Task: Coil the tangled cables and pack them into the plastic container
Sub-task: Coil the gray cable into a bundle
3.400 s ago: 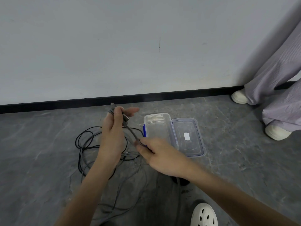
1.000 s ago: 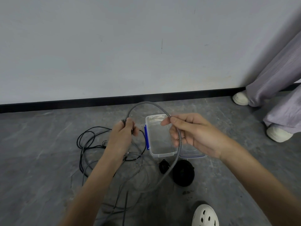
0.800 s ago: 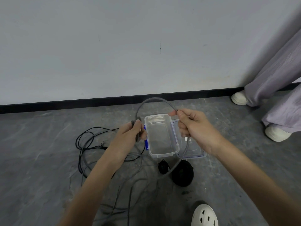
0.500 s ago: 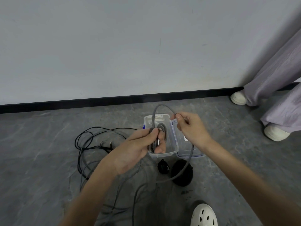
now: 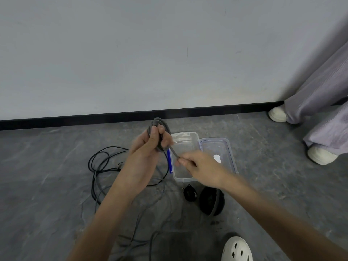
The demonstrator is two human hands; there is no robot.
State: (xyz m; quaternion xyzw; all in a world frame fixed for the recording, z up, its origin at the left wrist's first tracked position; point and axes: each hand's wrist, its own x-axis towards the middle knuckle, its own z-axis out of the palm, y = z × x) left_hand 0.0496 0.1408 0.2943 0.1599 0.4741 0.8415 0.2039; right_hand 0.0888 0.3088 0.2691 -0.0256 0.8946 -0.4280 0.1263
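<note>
My left hand grips a small coil of grey braided cable, raised above the floor. A short straight length of that cable runs down and right to my right hand, which pinches it over the clear plastic container. The container stands open on the floor, with a blue clip on its left side. Its lid lies flat beside it on the right. Tangled black cables lie on the floor to the left and in front of me.
Two coiled black bundles lie just in front of the container. Another person's legs and white shoes stand at the right by the wall. My white shoe is at the bottom edge. A black baseboard runs along the wall.
The wide loop between my hands has been wound into the coil in my left hand. My right hand came down and left, close to the coil, holding a short length.
</note>
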